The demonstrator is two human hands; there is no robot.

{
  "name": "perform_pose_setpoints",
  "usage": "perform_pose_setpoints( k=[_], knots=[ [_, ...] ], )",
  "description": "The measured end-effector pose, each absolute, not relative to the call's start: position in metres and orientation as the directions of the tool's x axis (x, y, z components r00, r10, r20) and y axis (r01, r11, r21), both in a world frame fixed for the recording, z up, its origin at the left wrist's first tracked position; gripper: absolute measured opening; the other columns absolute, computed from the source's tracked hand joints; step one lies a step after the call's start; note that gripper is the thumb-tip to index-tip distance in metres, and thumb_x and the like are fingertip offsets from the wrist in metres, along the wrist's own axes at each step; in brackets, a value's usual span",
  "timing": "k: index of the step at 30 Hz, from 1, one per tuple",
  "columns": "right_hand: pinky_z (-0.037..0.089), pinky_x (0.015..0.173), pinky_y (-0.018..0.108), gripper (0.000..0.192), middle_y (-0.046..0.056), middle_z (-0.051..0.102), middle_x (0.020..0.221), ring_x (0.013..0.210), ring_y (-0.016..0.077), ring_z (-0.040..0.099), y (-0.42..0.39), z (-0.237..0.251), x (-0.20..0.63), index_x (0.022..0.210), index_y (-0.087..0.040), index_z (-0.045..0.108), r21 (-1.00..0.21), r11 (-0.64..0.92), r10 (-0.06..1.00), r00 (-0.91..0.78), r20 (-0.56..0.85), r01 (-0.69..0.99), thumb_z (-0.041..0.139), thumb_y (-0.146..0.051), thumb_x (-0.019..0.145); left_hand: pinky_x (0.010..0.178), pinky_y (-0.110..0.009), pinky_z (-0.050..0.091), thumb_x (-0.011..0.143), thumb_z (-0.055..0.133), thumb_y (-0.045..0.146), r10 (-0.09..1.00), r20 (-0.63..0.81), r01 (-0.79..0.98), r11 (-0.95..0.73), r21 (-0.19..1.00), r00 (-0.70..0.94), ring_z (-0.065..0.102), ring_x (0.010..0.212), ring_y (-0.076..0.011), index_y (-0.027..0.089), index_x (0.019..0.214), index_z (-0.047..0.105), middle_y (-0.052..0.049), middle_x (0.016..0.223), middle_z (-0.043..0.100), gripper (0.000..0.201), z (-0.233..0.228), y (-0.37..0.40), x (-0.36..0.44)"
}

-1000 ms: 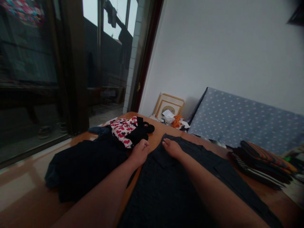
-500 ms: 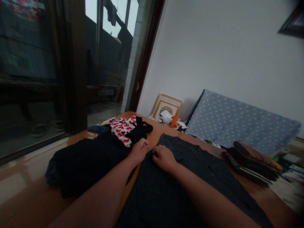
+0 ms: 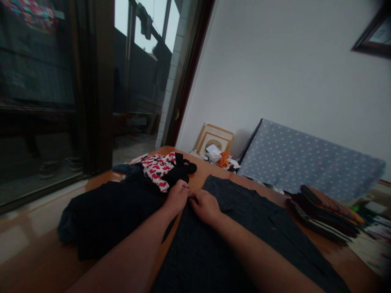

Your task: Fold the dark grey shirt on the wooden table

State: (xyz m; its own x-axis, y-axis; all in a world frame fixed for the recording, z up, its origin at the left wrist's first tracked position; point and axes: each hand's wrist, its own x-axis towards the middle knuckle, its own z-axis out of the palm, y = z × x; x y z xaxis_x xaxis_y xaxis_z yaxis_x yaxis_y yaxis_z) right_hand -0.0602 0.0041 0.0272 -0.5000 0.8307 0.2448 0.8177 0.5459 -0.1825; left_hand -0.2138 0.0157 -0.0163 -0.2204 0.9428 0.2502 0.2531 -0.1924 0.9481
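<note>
A dark grey long-sleeved top lies spread over the wooden table. My right hand rests above its left edge, fingers curled and thumb tucked in. Close beside it, my left hand is closed in a pinch, its fingertips almost meeting those of the right. Anything held between the fingers is too small to make out. Just beyond my left hand lies a white cloth with red hearts and black parts. Under my left forearm is a heap of dark clothes.
A stack of folded clothes stands on the right, with papers beside it. Behind the table are a blue dotted cover, framed pictures and crumpled papers. A sliding glass door borders the left side.
My right hand has moved left, so its fingertips are now nearly against my left hand's. My left hand has shifted only slightly. The clothes lie as before.
</note>
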Motion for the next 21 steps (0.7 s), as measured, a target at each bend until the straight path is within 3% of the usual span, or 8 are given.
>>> perform_pose_setpoints(
  k=[5,10,13,16,21],
  knots=[
    [0.043,0.084,0.025,0.024,0.003,0.069,0.102,0.095,0.0173,0.062,0.008,0.026,-0.052,0.104,-0.025,0.07,-0.315,0.575,0.818,-0.517,0.252,0.755,0.05,-0.029,0.091,0.072,-0.027,0.045,0.084,0.051,0.017,0.913,0.375,0.362,-0.299,0.883,-0.161,0.06,0.077,-0.0154,0.022,0.088,0.056,0.001,0.081,0.063,0.008,-0.01,0.008,-0.212],
    [0.044,0.086,0.027,0.024,0.004,0.07,0.103,0.097,0.0182,0.063,0.032,0.028,-0.025,0.1,-0.023,0.071,-0.421,0.367,0.918,-0.248,0.31,0.829,0.049,-0.028,0.092,0.081,-0.03,0.044,0.079,0.051,0.011,0.877,0.467,0.575,-0.441,0.689,0.113,0.061,0.092,-0.019,0.023,0.095,0.061,-0.002,0.095,0.067,0.022,0.002,-0.005,-0.209],
    [0.044,0.082,0.029,0.025,0.005,0.07,0.099,0.093,0.0198,0.063,0.041,0.023,-0.009,0.104,-0.022,0.07,-0.394,0.227,0.964,-0.147,0.223,0.891,0.054,-0.034,0.09,0.084,-0.035,0.042,0.08,0.053,0.016,0.901,0.4,0.715,-0.39,0.58,0.167,0.06,0.097,-0.0233,0.025,0.101,0.063,-0.003,0.096,0.068,0.025,0.006,-0.01,-0.209],
    [0.042,0.075,0.028,0.031,0.005,0.068,0.096,0.086,0.0188,0.063,0.042,0.016,0.0,0.11,-0.021,0.069,-0.334,0.184,0.981,-0.152,0.119,0.925,0.06,-0.04,0.087,0.087,-0.039,0.041,0.081,0.054,0.019,0.931,0.338,0.803,-0.307,0.51,0.142,0.059,0.1,-0.0255,0.025,0.104,0.064,-0.004,0.098,0.068,0.025,0.007,-0.012,-0.21],
    [0.04,0.072,0.027,0.032,0.005,0.065,0.096,0.084,0.017,0.06,0.032,0.018,0.006,0.11,-0.021,0.068,-0.291,0.247,0.964,-0.203,0.174,0.924,0.059,-0.042,0.089,0.089,-0.042,0.04,0.077,0.059,0.024,0.919,0.335,0.854,-0.337,0.395,0.208,0.056,0.106,-0.028,0.027,0.097,0.065,-0.005,0.107,0.066,0.021,0.006,-0.014,-0.211]
  ],
)
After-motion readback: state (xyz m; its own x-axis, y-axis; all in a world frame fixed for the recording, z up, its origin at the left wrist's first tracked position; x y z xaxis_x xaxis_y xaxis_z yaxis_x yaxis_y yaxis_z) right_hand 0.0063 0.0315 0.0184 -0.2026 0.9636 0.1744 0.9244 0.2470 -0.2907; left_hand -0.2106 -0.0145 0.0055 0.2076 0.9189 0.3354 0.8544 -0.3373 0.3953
